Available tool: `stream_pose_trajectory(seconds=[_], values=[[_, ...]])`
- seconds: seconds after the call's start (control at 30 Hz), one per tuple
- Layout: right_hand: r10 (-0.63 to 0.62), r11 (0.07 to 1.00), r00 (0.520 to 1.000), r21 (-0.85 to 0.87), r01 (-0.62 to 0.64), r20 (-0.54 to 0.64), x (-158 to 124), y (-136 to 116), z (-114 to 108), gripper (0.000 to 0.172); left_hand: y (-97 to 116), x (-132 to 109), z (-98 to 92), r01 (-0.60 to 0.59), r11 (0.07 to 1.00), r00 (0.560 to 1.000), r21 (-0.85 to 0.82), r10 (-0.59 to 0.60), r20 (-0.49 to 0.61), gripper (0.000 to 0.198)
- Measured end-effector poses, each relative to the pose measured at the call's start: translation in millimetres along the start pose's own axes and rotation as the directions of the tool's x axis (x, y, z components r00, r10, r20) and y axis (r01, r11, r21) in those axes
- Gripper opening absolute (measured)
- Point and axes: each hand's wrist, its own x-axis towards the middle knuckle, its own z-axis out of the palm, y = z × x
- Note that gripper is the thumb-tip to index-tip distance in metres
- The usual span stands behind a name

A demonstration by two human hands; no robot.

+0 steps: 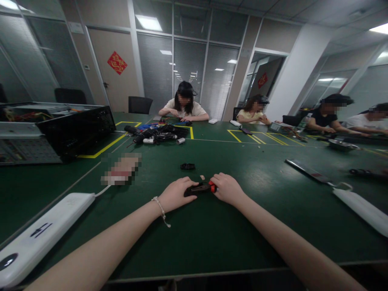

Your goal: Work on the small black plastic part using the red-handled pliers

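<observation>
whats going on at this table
A person at the green table has both hands on a small black and red tool: the left hand grips its black end, the right hand its red end. A small black part lies just beyond them, untouched. At the far side other people work with their own things.

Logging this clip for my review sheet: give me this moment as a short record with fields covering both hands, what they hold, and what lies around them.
setting: green table, other people seated along its far side
left hand: closed over the dark end of the black and red tool; bracelet on the wrist
right hand: grips the tool's red end
tool position: low over the table, between both hands
nearest thing: small black part, just beyond the hands, untouched
left side: white power strip, computer case
far: pile of tools
</observation>
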Motion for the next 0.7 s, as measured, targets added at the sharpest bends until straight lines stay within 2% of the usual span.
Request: stream_pose_trajectory(seconds=[0.33, 0.7], values=[[0.003, 1.0, 1.0, 0.012, -0.002, -0.016, 0.2, 1.2, 1.9, 0.017, 2.5, -0.5, -2.7, 0.033, 0.999, 0.999, -0.006, -0.033, 0.022, 0.042], [-0.01, 0.996, 0.997, 0.089, 0.017, -0.078, 0.1, 1.5, 3.8, 0.02, -1.2, -0.1, 0.8, 0.001, 1.0, 1.0, -0.006, -0.001, 0.003, 0.04]])
